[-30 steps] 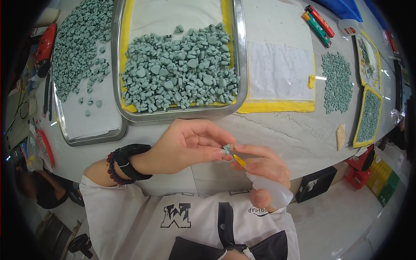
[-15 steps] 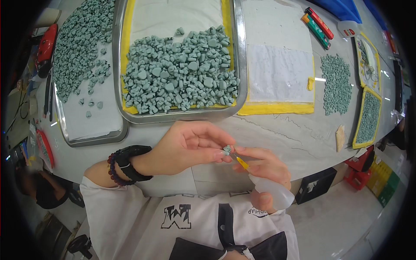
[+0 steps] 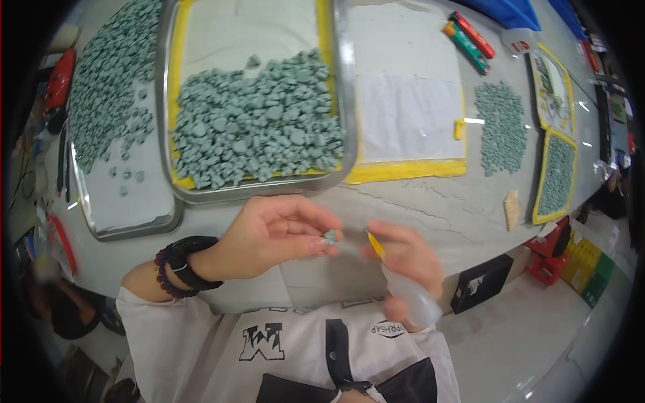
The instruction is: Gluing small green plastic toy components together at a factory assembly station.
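My left hand (image 3: 272,232) pinches a small grey-green piece (image 3: 329,236), shaped like a pebble, between thumb and fingertips. In my right hand (image 3: 411,262) is a translucent squeeze bottle (image 3: 424,307) with a yellow nozzle (image 3: 376,244). The nozzle tip points up, a short gap to the right of the piece. Just beyond my hands stands a metal tray (image 3: 345,94) with a yellow-edged liner. Many similar green pieces (image 3: 262,121) are heaped in its near part.
A second tray (image 3: 138,218) on the left carries more pieces. To the right lie a yellow-edged white sheet (image 3: 410,121), a patch of tiny green pieces (image 3: 500,127), a yellow-framed pad (image 3: 556,176) and two lighters (image 3: 468,46). A tan chip (image 3: 512,209) lies near the table's right edge.
The bottle's nozzle has drawn away from the green piece, opening a gap between my hands. My view has shifted slightly, so the trays sit further left.
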### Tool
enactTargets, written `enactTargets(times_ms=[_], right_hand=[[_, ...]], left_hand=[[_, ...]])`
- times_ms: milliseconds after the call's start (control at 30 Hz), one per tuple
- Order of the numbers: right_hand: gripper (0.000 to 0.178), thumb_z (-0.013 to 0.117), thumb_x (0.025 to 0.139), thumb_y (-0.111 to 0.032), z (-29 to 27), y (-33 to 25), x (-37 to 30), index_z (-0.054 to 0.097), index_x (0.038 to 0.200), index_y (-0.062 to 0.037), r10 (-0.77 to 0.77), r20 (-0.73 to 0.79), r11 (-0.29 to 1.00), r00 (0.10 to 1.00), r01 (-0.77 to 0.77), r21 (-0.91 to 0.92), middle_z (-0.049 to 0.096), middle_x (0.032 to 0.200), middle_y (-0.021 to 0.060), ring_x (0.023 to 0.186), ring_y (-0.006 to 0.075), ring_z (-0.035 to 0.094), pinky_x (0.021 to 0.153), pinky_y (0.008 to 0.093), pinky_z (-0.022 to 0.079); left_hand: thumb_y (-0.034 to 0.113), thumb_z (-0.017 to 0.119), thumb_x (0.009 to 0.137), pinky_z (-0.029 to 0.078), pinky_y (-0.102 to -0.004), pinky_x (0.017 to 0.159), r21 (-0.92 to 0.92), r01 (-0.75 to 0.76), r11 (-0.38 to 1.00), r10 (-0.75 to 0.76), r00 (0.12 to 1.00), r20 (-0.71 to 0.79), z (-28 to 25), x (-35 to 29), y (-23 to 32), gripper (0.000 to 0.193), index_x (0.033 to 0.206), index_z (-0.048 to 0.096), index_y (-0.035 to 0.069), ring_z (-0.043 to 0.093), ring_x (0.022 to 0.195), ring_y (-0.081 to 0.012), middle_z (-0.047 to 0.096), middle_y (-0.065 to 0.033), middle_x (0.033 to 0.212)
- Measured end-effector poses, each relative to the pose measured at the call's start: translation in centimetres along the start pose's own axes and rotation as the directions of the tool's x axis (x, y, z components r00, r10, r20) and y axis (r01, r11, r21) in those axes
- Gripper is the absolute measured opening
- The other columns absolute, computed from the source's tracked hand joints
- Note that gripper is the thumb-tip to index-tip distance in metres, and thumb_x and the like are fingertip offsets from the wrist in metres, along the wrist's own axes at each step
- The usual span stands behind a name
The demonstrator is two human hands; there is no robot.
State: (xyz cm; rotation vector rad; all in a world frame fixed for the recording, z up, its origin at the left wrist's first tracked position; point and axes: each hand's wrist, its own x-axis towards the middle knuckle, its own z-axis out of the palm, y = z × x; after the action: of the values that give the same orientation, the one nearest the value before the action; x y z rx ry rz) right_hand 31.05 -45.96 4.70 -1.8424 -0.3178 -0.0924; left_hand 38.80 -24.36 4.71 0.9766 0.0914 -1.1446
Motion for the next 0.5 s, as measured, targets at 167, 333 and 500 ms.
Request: enactTargets(times_ms=[167,333,500], right_hand=[[0.024,0.068,0.07,-0.008,-2.3,1.3,1.4,0.061,0.093,-0.0087,-0.072,0.174,0.745,0.982,0.169,-0.645,0.06,0.101,0.0131,0.1,0.0312,0.056,0.084,0.0398,0.043],[0.021,0.072,0.064,-0.002,-7.5,1.7,2.1,0.067,0.083,-0.0111,-0.177,-0.198,0.548,0.964,-0.071,-0.834,0.055,0.088,0.0056,0.087,0.0253,0.05,0.08,0.0369,0.038],[0.015,0.072,0.067,-0.005,-12.9,3.5,6.2,0.067,0.08,-0.0114,-0.132,-0.181,0.362,0.975,-0.123,-0.924,0.051,0.084,0.003,0.088,0.0234,0.046,0.08,0.0354,0.035]], left_hand=[[-0.005,0.055,0.084,0.052,-0.0308,0.082,0.035,-0.041,0.999,0.042,0.999,-0.01,-0.2,-0.4,-0.5,0.024,0.108,0.052,-0.005,0.064,0.092,-0.0217,0.061,-0.0167,0.103],[-0.005,0.054,0.085,0.052,-0.0298,0.081,0.082,-0.046,0.996,0.046,0.999,0.002,-0.3,-0.2,-0.4,0.024,0.108,0.053,-0.005,0.064,0.092,-0.0209,0.061,-0.0151,0.103],[-0.004,0.054,0.086,0.05,-0.0289,0.082,0.101,-0.035,0.994,0.033,0.999,0.026,-0.3,-0.2,-0.4,0.026,0.111,0.053,-0.006,0.063,0.096,-0.0207,0.06,-0.0129,0.106]])
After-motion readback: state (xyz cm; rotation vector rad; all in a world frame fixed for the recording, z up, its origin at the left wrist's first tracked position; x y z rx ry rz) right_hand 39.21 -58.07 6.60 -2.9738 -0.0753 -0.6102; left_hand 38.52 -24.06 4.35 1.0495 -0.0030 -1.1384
